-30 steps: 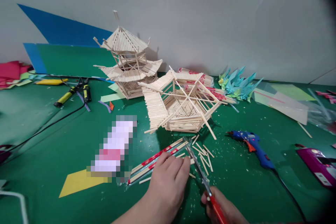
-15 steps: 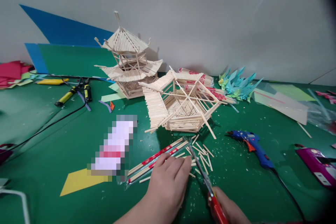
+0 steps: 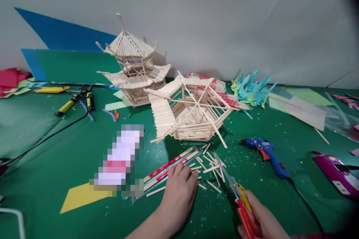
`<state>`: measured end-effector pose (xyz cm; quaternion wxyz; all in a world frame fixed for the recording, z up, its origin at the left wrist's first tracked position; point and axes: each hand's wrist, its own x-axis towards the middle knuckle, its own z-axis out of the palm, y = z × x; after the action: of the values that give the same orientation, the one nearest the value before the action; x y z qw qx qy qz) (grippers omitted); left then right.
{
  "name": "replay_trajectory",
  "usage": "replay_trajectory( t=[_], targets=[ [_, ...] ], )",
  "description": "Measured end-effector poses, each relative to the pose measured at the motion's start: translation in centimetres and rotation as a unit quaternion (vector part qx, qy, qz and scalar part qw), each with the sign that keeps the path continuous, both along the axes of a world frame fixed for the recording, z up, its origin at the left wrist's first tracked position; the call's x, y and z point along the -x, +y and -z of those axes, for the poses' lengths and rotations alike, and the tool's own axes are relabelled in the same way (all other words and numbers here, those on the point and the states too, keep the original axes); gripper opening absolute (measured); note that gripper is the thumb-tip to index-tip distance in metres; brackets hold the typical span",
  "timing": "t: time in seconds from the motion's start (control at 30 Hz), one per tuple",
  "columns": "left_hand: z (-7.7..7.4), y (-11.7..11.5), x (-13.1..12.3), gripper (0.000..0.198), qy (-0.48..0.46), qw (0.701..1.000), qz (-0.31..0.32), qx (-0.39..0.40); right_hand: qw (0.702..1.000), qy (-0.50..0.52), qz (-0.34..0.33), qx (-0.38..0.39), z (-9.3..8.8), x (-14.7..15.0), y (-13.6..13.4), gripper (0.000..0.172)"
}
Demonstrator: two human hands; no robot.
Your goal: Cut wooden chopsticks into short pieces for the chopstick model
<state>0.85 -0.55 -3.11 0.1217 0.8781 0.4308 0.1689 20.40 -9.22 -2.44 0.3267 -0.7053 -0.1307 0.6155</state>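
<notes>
My left hand (image 3: 181, 188) is closed, its fingers curled over thin wooden sticks (image 3: 156, 191) on the green table; short ends show past the fingertips. Beside it lie sticks in clear wrap with red bands (image 3: 168, 164). My right hand (image 3: 262, 213) grips shears (image 3: 245, 213) with red and yellow handles and long metal blades. The blades point up and left, apart from the left hand. Short cut sticks (image 3: 214, 185) are scattered near the blade tips. Behind stands a half-roofed stick frame (image 3: 164, 114), with a tiered stick pagoda (image 3: 134, 46) at its back left.
On the right lie a blue glue gun (image 3: 265, 147) and a purple power strip (image 3: 335, 173). A blurred-out flat rectangle (image 3: 120, 157) rests on yellow paper (image 3: 81, 196). Pliers (image 3: 67, 105), a black cord and folded teal paper (image 3: 254, 87) lie farther back.
The shears have moved right and away from the sticks at my left fingertips. Another short stick now lies among the loose pieces. The view has shifted slightly.
</notes>
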Motion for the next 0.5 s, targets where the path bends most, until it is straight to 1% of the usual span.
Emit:
replay_trajectory(
  t=[0.07,0.1,0.17,0.2,0.27,0.33,0.4,0.5],
  targets=[
    [-0.9,0.1,0.4,0.017,-0.038,0.999,-0.02,-0.015,0.998,0.029,0.044,0.02,-0.2,0.2,0.4,0.045],
    [-1.5,0.1,0.5,0.018,-0.067,0.997,-0.032,-0.032,0.998,0.033,0.051,0.019,-0.4,0.3,0.6,0.045],
    [-2.8,0.2,0.7,0.02,-0.132,0.987,-0.048,-0.075,0.999,0.022,0.046,0.005,-0.4,0.7,1.0,0.044],
    [-3.4,0.2,0.6,0.021,-0.16,0.982,-0.047,-0.09,0.999,0.014,0.036,-0.004,-0.4,0.9,1.1,0.044],
    [-4.4,0.2,0.2,0.021,-0.193,0.976,-0.031,-0.097,1.0,0.004,-0.001,-0.014,0.0,1.3,1.5,0.047],
    [-5.0,0.2,-0.4,0.021,-0.2,0.976,-0.016,-0.085,0.998,-0.013,-0.06,-0.023,0.4,1.5,1.7,0.048],
    [-5.0,0.2,-0.8,0.017,-0.199,0.977,-0.006,-0.071,0.991,-0.041,-0.124,-0.04,0.6,1.4,1.9,0.04],
    [-4.5,0.3,-1.0,0.013,-0.206,0.977,0.006,-0.054,0.974,-0.086,-0.192,-0.082,-0.1,1.5,1.9,0.022]
  ],
)
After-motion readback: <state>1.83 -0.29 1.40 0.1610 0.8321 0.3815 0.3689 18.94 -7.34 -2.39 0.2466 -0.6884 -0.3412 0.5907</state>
